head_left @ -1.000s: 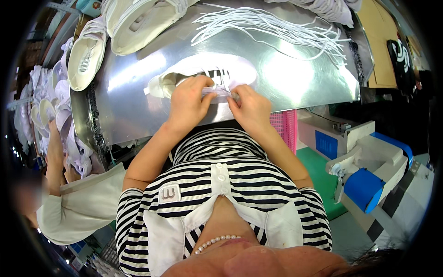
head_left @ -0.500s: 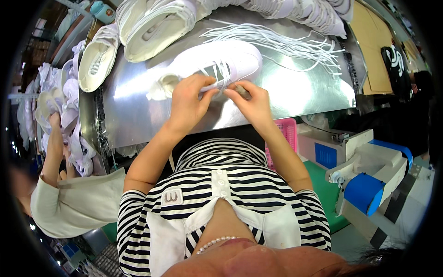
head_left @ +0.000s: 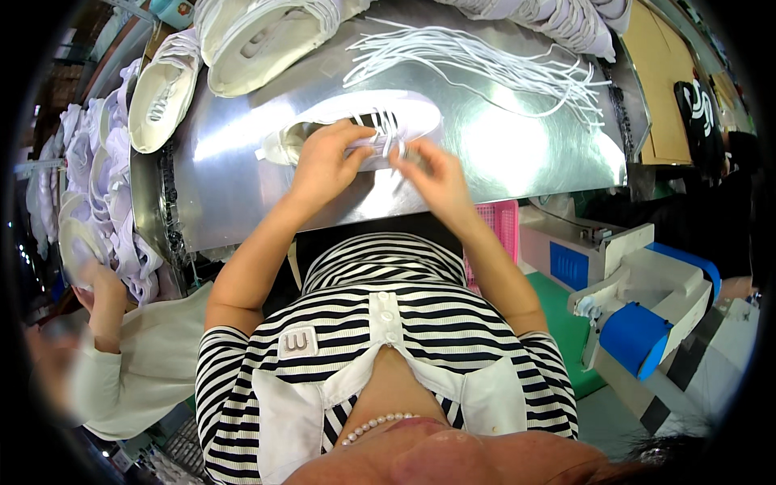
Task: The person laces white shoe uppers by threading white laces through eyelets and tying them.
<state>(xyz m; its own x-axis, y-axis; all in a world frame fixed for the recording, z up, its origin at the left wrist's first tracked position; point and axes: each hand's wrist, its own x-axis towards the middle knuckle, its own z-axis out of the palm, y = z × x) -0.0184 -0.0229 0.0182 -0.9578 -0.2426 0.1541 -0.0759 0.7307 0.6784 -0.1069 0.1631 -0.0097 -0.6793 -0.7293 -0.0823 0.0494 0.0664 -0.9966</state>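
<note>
A white sneaker (head_left: pixel 416 117) lies on the metal tabletop, toe to the right, its opening and inside showing on the left. White shoelace (head_left: pixel 390 125) crosses its eyelets. My left hand (head_left: pixel 325 166) is closed on the near edge of the sneaker, beside the lacing. Just right of it, my right hand (head_left: pixel 440 179) pinches a piece of the shoelace at the near side of the eyelets. Its fingertips are slightly blurred.
Loose white laces (head_left: pixel 477 61) lie in a bundle at the back. White shoes (head_left: pixel 271 48) stand at the back left, another shoe (head_left: pixel 166 97) at the table's left edge. A co-worker's hand (head_left: pixel 105 287) is among shoe parts at left. A pink basket (head_left: pixel 501 230) and machine (head_left: pixel 630 299) are at right.
The sneaker has rolled so that more of its opening shows. My right hand has turned and drawn slightly toward me. The co-worker's arm at the left has moved down.
</note>
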